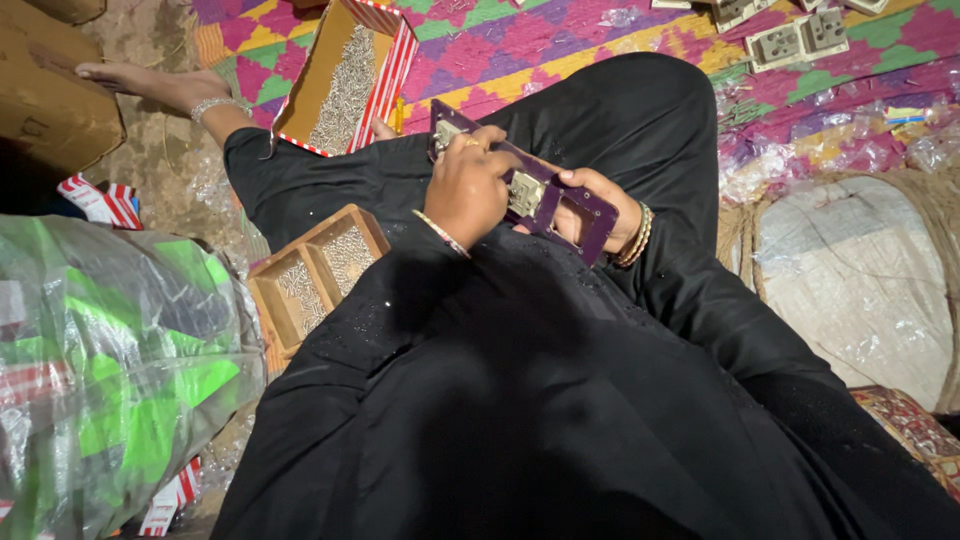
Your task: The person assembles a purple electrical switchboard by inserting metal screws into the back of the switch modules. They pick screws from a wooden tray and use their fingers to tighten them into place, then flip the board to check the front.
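Note:
On my lap, over black clothing, lies a long dark purple board (pixel 590 205) with square cut-outs. A beige and metal socket part (pixel 525 193) sits in the board's middle opening, and another (pixel 445 133) is at its far end. My left hand (pixel 468 188), with a thin bangle on the wrist, rests on top of the board and its fingers touch the middle part. My right hand (pixel 605 212), with several bangles on the wrist, grips the board's near end from below, thumb on top.
A red-and-white striped cardboard box (pixel 395 60) holds many small screws. A wooden two-compartment tray (pixel 262 300) of small metal parts sits by my knee. Beige socket pieces (pixel 800 40) lie on the colourful mat (pixel 560 40). A clear bag of green packets (pixel 110 370) is left, a woven sack (pixel 860 280) right.

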